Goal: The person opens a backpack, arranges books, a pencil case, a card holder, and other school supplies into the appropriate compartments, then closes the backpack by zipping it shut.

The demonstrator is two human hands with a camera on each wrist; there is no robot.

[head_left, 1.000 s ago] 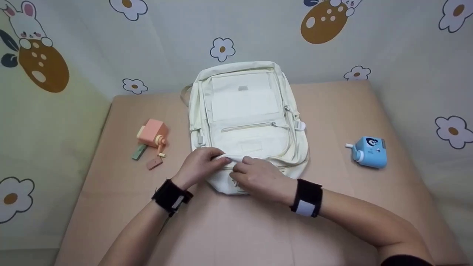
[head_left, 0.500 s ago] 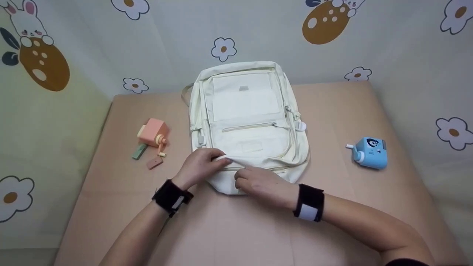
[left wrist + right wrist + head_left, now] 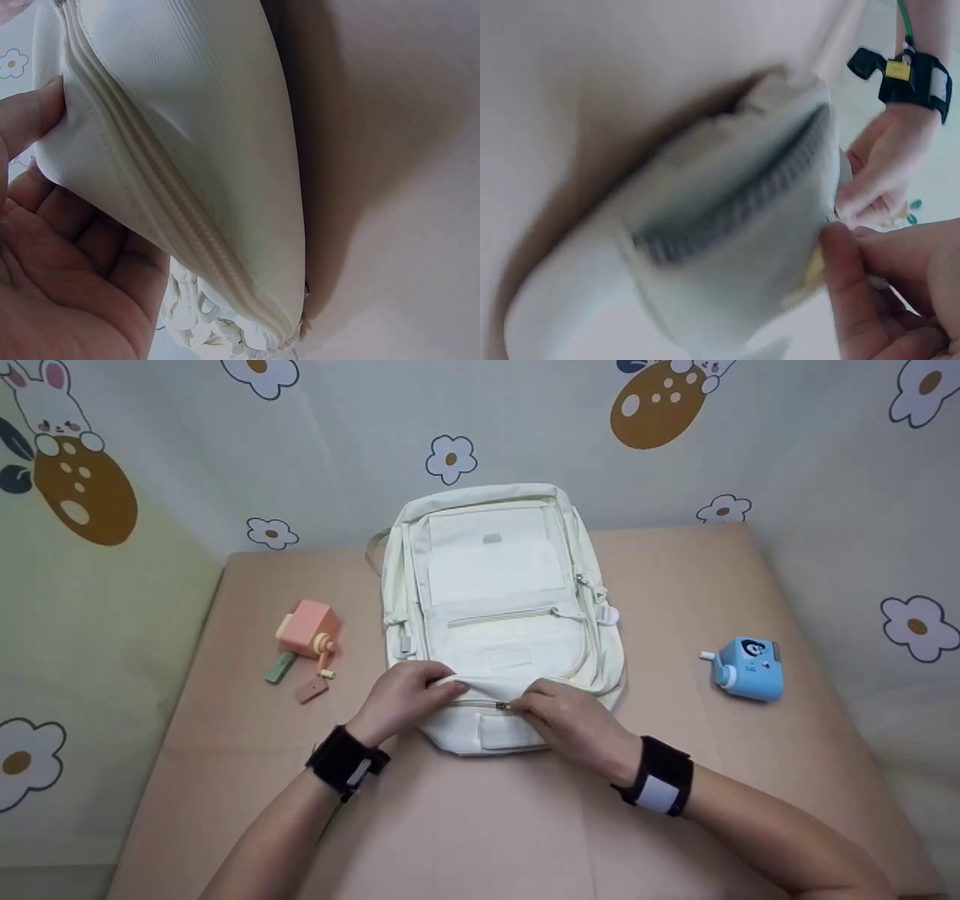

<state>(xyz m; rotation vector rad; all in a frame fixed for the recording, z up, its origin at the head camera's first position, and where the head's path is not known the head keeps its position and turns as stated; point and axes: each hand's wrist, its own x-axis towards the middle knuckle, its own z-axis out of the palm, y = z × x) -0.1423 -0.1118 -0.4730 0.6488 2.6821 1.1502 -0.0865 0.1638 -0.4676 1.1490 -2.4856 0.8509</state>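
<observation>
A cream backpack [image 3: 495,562] lies on its back, front pockets facing up. Near its bottom runs the zipper [image 3: 150,165] of the lower front pocket. My left hand [image 3: 405,694] grips the fabric fold just above that zipper, thumb on top and fingers curled beneath, as the left wrist view shows. The fingertips of my right hand [image 3: 574,720] pinch the small dark zipper pull [image 3: 502,706] near the middle of the track. Blurred in the right wrist view, a flap with a grey ribbed strip [image 3: 742,202] shows in front of that hand.
Left of the backpack stand a pink crank pencil sharpener [image 3: 309,628], a green block [image 3: 281,668] and a pinkish block [image 3: 312,690]. At the right is a blue crank sharpener [image 3: 754,669]. Patterned cloth [image 3: 360,450] hangs around the tan table [image 3: 510,825].
My right hand first drops slightly, then shifts right along the lower pocket, uncovering the zipper pull and the small flap below it. The left hand keeps its grip in place.
</observation>
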